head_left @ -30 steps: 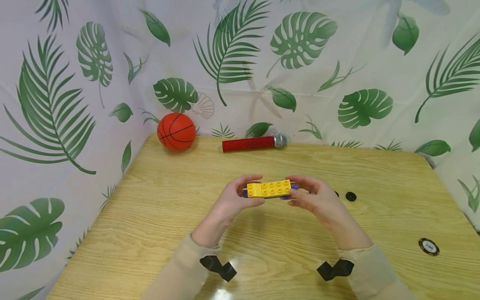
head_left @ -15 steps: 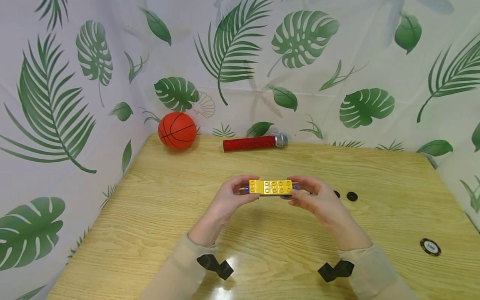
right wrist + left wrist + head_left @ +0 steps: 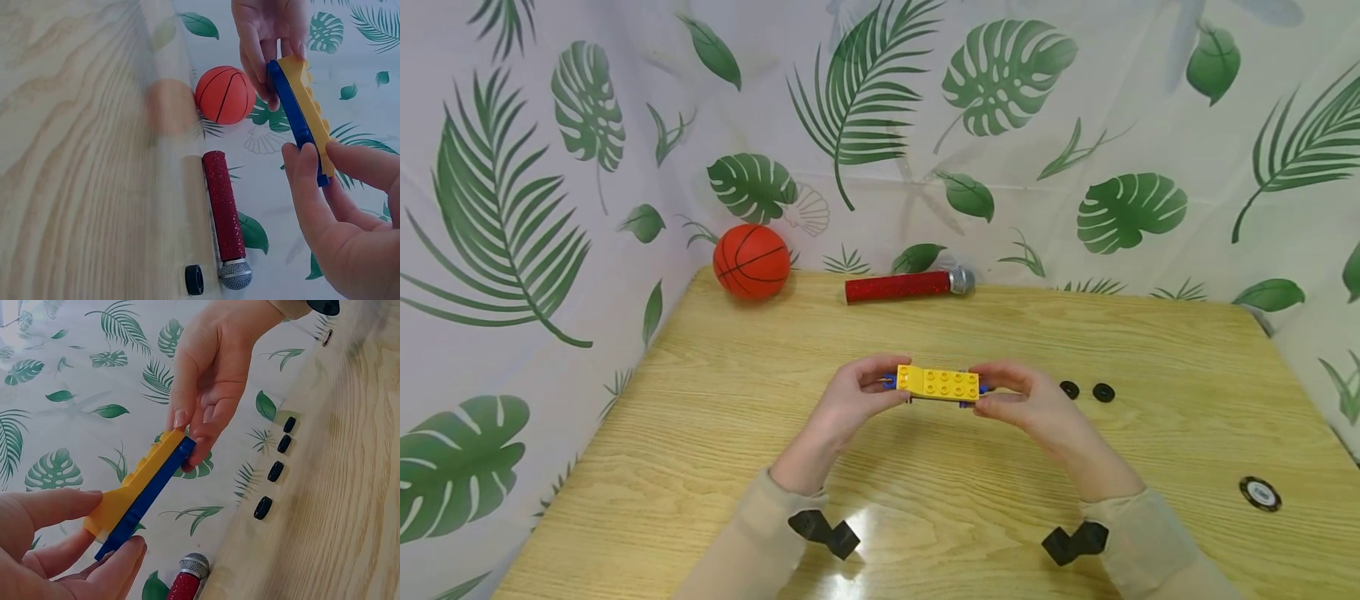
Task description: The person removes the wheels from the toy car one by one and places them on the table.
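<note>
A yellow studded building brick (image 3: 937, 383), sloped at its left end, sits on a blue toy-vehicle base (image 3: 150, 500). Both hands hold this brick-and-base piece above the table. My left hand (image 3: 853, 396) pinches its left end, thumb on the near side and fingers on the far side. At the opposite end my right hand (image 3: 1026, 402) grips with thumb and fingers. In the right wrist view, the thumb and fingertips press on the yellow brick (image 3: 315, 122) and the blue base (image 3: 290, 103). Blue pegs stick out past both ends, partly hidden by fingers.
Black toy wheels (image 3: 1103, 392) lie just right of my right hand; the left wrist view shows several black wheels (image 3: 275, 471). A poker chip (image 3: 1260, 493) lies farther right. At the back are a red microphone (image 3: 898, 287) and an orange basketball (image 3: 752, 262) near a leaf-print curtain (image 3: 880, 167).
The piece has turned slightly, its right end now a little lower and nearer. Both hands have shifted slightly with it, uncovering more of one black wheel beside my right hand.
</note>
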The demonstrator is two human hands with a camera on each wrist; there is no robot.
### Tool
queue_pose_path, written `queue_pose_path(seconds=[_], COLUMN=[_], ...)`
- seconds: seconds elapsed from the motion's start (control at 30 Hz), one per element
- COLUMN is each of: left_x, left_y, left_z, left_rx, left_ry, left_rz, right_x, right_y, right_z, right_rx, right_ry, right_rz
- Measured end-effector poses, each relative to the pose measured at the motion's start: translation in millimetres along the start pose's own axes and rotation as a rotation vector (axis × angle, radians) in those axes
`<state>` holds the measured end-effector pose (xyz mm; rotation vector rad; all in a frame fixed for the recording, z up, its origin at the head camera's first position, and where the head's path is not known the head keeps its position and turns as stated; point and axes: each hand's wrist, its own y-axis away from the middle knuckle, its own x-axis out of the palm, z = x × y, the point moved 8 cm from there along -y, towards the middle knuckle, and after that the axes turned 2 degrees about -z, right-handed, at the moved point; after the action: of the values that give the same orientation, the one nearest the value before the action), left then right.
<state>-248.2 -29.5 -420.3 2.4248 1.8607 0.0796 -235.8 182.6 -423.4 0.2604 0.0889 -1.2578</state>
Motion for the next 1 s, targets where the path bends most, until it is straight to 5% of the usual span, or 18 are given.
queue_pose_path(seconds=[0.47,1.0], left_x=[-3.4,-1.7], left_y=[-6.4,-14.5], left_z=[19.6,30.6], left_rx=[-0.114,-0.057], left_ry=[-0.138,-0.289], left_rz=[-0.001,0.023], right_x=[0.9,-0.2], right_y=[-4.6,-12.7], right_z=[-12.3,-27.1], right_rx=[0.033,0.057], right_ry=[0.205,0.326], right_rz=[-0.042,-0.047])
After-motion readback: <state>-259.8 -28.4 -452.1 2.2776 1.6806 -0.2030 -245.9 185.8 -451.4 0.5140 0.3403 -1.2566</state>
